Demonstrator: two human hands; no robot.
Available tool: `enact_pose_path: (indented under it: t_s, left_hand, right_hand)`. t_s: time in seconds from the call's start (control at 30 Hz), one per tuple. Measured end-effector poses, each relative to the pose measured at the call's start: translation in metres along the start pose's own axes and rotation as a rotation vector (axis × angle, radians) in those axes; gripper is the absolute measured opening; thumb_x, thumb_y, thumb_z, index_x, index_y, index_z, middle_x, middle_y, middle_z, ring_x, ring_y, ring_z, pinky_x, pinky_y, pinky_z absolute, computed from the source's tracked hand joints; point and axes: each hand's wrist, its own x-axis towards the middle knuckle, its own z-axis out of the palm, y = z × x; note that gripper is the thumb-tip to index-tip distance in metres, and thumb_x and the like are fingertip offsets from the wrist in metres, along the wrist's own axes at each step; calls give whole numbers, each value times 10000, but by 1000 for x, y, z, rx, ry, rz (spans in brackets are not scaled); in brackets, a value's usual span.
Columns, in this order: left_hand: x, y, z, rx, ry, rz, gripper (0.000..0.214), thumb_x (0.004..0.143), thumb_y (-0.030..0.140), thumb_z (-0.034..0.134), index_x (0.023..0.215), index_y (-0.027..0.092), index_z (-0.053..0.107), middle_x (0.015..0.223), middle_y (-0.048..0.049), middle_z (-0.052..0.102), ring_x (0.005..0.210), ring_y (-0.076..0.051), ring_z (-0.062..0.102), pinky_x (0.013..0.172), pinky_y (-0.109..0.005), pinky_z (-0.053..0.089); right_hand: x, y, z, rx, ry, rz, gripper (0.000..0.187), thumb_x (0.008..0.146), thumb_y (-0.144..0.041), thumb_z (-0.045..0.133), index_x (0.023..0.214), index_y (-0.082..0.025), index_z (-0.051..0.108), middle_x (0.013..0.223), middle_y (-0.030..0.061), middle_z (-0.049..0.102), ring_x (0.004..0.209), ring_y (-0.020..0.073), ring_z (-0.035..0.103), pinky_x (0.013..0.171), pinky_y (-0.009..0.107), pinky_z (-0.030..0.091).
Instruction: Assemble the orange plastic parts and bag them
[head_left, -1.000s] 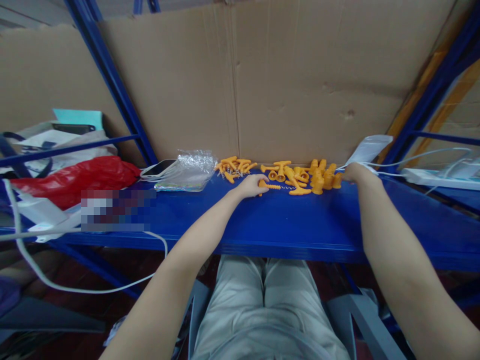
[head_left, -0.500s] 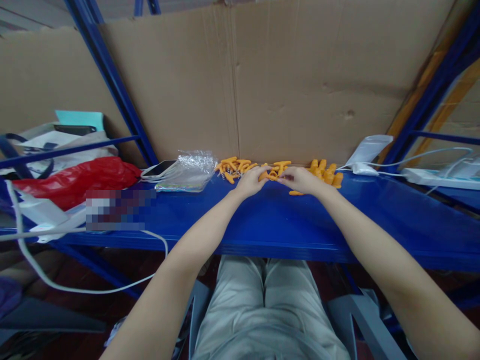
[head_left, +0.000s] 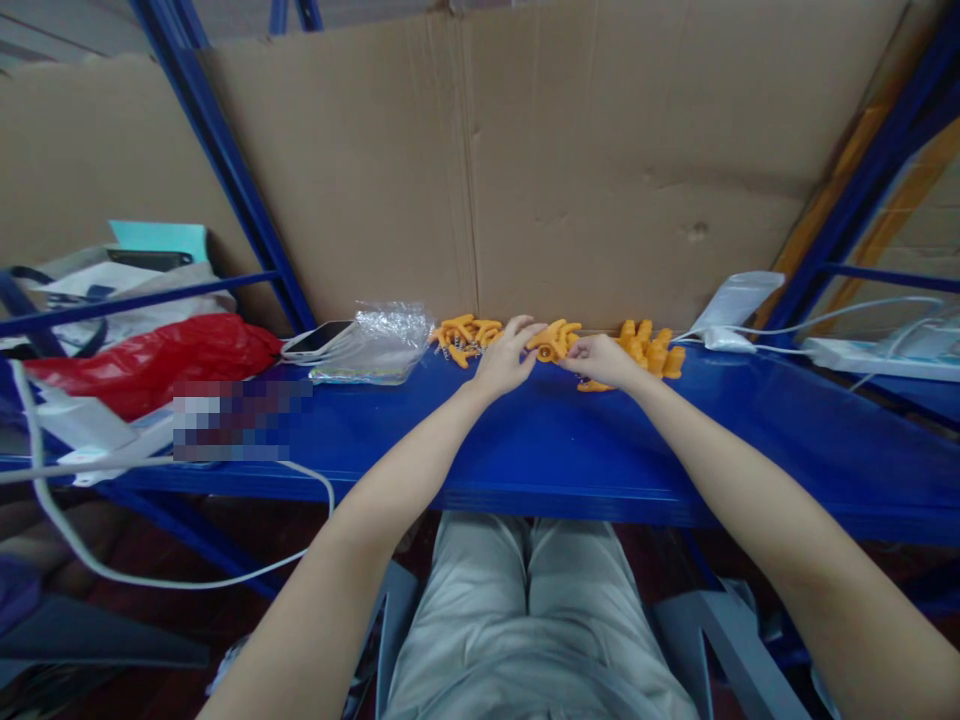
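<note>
Right of frame centre, orange parts (head_left: 559,336) are judged light, stiff, best pinched mid-body; left hand (head_left: 506,362) is seen loosely curled, right hand (head_left: 600,360) narrowed; grips cannot be confirmed

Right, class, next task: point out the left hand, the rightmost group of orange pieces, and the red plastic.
Left hand (head_left: 502,368): head view, back of the hand.
Orange pieces (head_left: 658,354): head view, side of one piece.
Red plastic (head_left: 176,358): head view, crumpled middle.
</note>
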Motion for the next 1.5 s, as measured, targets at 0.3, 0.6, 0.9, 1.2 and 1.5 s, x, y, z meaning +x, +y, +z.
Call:
enact_pose_path:
  t_s: [0.3, 0.6, 0.9, 1.2, 1.5]
  left_hand:
    - [1, 21, -3, -47, -175, 77, 250, 946, 343, 541, 975, 186, 733, 857, -50, 749, 763, -166, 669, 749, -289, 512]
    - [-1, 35, 4, -65, -278, 82, 239, 925, 302, 604, 1061, 196, 768, 953, -76, 784, 824, -193, 711, 755, -282, 500]
    - [1, 40, 8, -551, -296, -327, 208, 901, 280, 636, 820, 118, 739, 584, 2, 665, 398, -57, 529, 450, -170, 412]
    - [6, 32, 6, -595, -213, -449, 213, 933, 192, 571, 734, 131, 616, 589, 20, 665, 368, -35, 501, 408, -144, 392]
    - [33, -30, -11, -117, -108, -412, 286, 962, 241, 472, 747, 158, 643, 722, -52, 733, 531, -123, 626, 568, -243, 502]
  right_hand:
    - [-6, -15, -2, 393, 63, 240, 366, 889, -202, 650, 549, -175, 516, 428, -27, 524, 366, 42, 410, 386, 166, 322]
    - [-3, -18, 10, 604, 33, 400, 409, 935, -201, 607, 549, -184, 473, 391, -45, 478, 337, 41, 372, 372, 164, 308]
    - [-2, -10, 23, 706, -1, 413, 417, 898, -335, 683, 593, -204, 430, 404, -69, 420, 361, 42, 345, 366, 155, 273]
    - [-5, -16, 21, 820, -56, 414, 214, 936, -250, 603, 748, -185, 526, 516, -62, 537, 361, 38, 408, 359, 147, 284]
    - [-8, -20, 19, 658, -45, 339, 257, 920, -133, 566, 666, -171, 549, 526, -52, 551, 356, 37, 434, 351, 156, 302]
